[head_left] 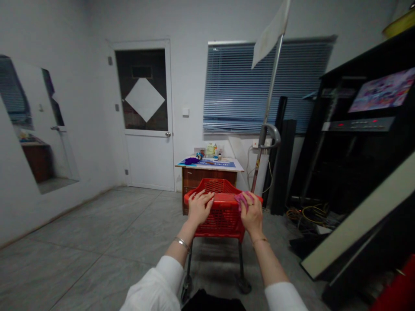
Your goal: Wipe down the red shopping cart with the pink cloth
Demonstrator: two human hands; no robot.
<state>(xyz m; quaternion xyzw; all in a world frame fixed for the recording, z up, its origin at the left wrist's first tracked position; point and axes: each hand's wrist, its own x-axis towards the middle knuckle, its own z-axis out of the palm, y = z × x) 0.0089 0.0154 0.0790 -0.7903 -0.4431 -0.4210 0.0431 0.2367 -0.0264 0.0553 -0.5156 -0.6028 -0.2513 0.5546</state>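
Note:
In front of me stands a red plastic shopping cart (pixel 222 220) on dark metal legs with casters. My left hand (pixel 200 206) lies on the left part of its handle bar (pixel 225 198), fingers stretched out and apart over the top. Bunched under the fingers of my right hand (pixel 252 212) is a pink cloth (pixel 240 199), pressed against the right end of the bar. The fingertips of that hand are partly hidden by the cloth and the hand itself.
Behind the cart is a brown desk (pixel 191 177) with a purple cloth (pixel 191 160) and small containers. A pole (pixel 270 93) with a sign leans right of it. Dark shelving (pixel 311 172), cables (pixel 314 214) and a long pale board (pixel 359 220) occupy the right side. A white door (pixel 149 160) stands back left.

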